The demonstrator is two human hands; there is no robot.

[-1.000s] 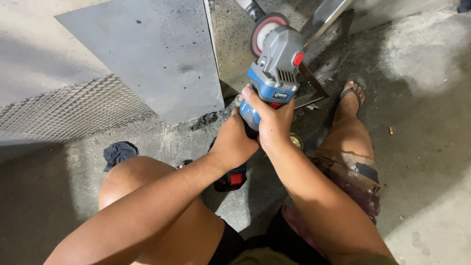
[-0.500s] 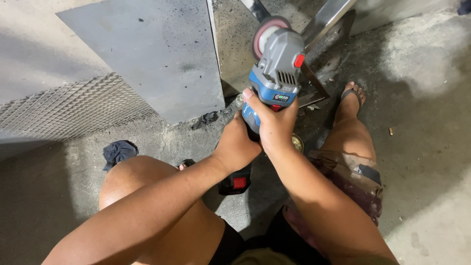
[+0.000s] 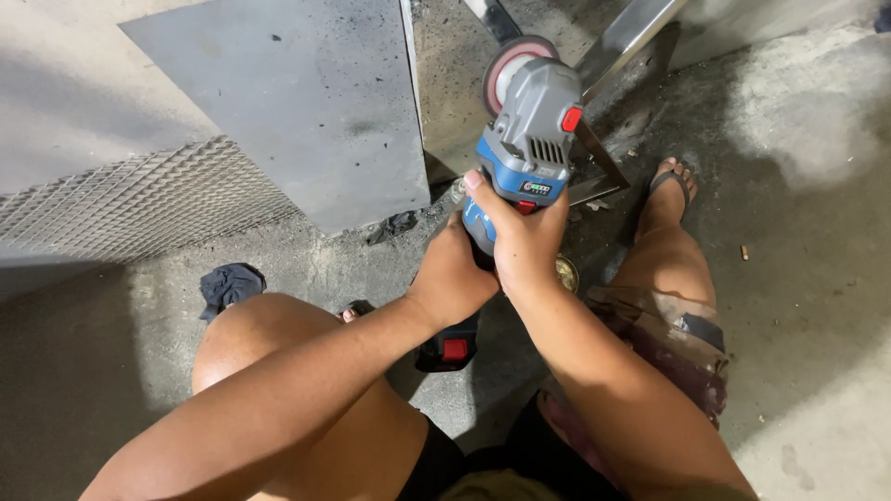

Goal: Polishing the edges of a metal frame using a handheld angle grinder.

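Both hands: left hand [image 3: 452,276] and right hand [image 3: 522,241] closed around angle grinder [image 3: 526,139] | disc over metal frame [image 3: 608,181] | grey sheet [image 3: 297,102] and mesh panel [image 3: 139,204] left | dark cloth [image 3: 230,284] on floor [image 3: 798,232]

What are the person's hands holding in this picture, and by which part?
Both hands, left hand and right hand, grip a cordless angle grinder by its blue body, behind the grey head.

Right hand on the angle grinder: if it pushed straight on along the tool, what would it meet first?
The right hand points up along the angle grinder. Past its disc comes the angled steel bar, probably first, though depth is unclear.
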